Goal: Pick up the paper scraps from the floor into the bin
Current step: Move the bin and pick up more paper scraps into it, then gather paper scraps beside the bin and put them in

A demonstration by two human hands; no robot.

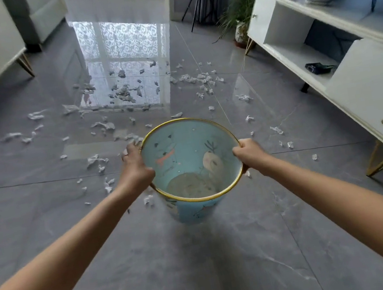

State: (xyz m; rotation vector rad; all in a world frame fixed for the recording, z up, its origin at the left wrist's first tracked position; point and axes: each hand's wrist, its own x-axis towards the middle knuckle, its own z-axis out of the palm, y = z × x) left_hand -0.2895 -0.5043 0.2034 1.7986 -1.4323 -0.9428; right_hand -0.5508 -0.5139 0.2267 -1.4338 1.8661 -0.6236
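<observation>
Head view: left hand (136, 171), right hand (249, 153) tight on bin (193, 211) rim.

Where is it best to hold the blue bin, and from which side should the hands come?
Take the gold rim at two opposite points, closing over it from outside, as the left hand and right hand do. The bin is round, open-topped, without visible handle.

One wide view from my head — it faces forward and down, the bin (197, 210) close below, the floor (230, 253) running away ahead.
</observation>
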